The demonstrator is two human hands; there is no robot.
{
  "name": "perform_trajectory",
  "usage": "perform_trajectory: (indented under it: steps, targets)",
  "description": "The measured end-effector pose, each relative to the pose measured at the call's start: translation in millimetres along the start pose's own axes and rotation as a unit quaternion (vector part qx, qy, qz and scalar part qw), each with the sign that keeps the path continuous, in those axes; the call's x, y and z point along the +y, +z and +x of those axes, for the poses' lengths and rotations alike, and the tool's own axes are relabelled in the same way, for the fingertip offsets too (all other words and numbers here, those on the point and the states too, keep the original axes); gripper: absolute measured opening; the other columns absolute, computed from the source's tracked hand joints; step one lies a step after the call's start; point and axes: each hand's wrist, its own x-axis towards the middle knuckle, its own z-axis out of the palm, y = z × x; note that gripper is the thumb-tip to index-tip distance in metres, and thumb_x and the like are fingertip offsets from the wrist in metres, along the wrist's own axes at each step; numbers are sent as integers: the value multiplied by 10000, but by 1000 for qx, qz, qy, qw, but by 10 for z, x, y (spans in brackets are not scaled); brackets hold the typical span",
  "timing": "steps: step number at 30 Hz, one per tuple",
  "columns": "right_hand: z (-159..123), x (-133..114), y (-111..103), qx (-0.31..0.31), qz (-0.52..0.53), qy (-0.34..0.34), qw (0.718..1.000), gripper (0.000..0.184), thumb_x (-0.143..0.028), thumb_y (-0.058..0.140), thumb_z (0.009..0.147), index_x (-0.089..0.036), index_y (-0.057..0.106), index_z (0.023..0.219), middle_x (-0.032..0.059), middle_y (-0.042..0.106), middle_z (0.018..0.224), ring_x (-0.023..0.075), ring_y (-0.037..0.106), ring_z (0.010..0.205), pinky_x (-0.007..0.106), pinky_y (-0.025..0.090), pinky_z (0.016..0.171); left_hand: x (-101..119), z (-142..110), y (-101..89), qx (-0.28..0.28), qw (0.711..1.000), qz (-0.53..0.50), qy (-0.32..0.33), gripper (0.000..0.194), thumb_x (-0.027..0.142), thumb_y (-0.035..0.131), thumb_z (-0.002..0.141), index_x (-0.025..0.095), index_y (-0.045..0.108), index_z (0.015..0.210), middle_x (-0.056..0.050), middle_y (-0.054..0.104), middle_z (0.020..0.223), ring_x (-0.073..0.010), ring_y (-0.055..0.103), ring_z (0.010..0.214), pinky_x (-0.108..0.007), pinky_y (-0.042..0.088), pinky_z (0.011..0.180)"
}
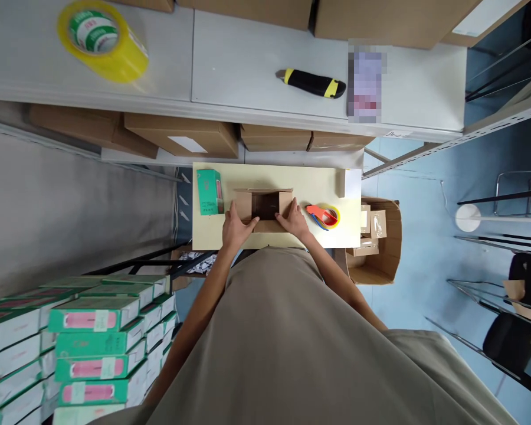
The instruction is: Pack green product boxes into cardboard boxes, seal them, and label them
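A small brown cardboard box (265, 226) sits on the pale yellow table, its top flaps spread and its dark inside showing. My left hand (238, 228) grips its left side, thumb on the near edge and fingers along the left flap. On the opposite side my right hand (294, 222) holds the right flap in the same way. Left of the box stands a green carton (209, 192) with a pink picture on its side. A red tape dispenser (322, 215) with a yellow roll lies just right of my right hand.
A white box (350, 183) stands at the table's (274, 175) far right corner. The shelf (239, 65) above holds a tape roll (101, 40) and a utility knife (314, 82). An open carton (384, 260) of small boxes is at right; stacked green cartons (97, 342) are at left.
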Motion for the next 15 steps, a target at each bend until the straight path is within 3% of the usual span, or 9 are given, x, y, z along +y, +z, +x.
perform_trajectory:
  steps: [3, 7, 11, 15]
  targets:
    - [-64, 127, -169, -25, 86, -41, 995, 864, -698, 745, 979, -193, 527, 1644, 230, 723, 1521, 428, 748, 1347, 557, 609, 1148, 96, 3, 47, 36, 999, 28, -3, 954, 350, 859, 884, 87, 461, 1711, -334, 612, 1624, -523, 604, 1545, -574, 521, 1257]
    - [-175, 313, -363, -17, 181, -72, 981, 585, -708, 611, 1045, -217, 721, 1343, 159, 840, 1300, 352, 828, 1162, 494, 652, 1063, 111, -9, 13, 78, 996, 28, -18, 637, 315, 737, 959, 164, 585, 1559, -251, 771, 1449, -445, 750, 1357, -548, 562, 1195]
    - [-223, 471, -443, 46, 178, -43, 982, 538, -764, 635, 987, -233, 706, 1033, 184, 847, 1156, 372, 832, 1063, 535, 673, 1010, 49, -28, -101, 117, 990, 21, -75, 271, 268, 615, 1004, 210, 699, 1256, -181, 853, 1165, -399, 812, 1182, -540, 572, 1152]
    - [-231, 540, -456, 38, 179, -53, 982, 557, -824, 653, 931, -268, 622, 915, 158, 830, 1018, 361, 817, 985, 538, 673, 978, -6, -114, -177, 146, 983, -6, -109, 126, 329, 658, 966, 236, 693, 1044, -143, 843, 1080, -352, 815, 1096, -499, 594, 1126]
